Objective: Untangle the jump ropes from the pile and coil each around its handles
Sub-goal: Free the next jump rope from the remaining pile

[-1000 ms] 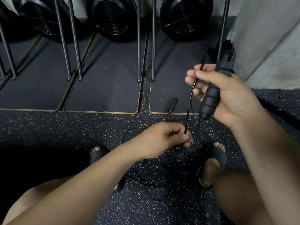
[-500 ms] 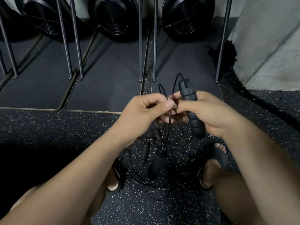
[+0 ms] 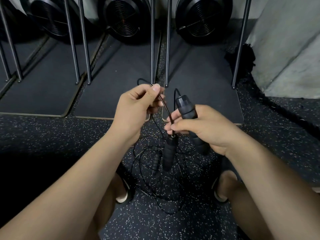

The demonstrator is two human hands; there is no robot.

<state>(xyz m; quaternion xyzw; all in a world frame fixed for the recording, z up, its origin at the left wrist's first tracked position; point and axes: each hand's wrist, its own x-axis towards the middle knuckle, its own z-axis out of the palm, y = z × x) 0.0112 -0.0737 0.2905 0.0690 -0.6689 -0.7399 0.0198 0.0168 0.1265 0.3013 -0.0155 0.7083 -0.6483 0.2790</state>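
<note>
Two handles: right hand (image 3: pixel 207 130) curls round upper handle (image 3: pixel 186 108); hanging handle (image 3: pixel 168 153) dangles lengthwise just below its fingertips; left hand (image 3: pixel 133 110) pinches cord (image 3: pixel 165 106), up-left of both.

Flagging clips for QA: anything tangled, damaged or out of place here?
Cords lie tangled on the floor between the feet; one handle dangles from the cord below the right hand. That is the task's own mess; nothing looks broken or spilled.

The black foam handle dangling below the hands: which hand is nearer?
Right. The right hand pinches the thin dark cord just above the dangling black foam handle; the left hand holds the cord higher up, to the left.
</note>
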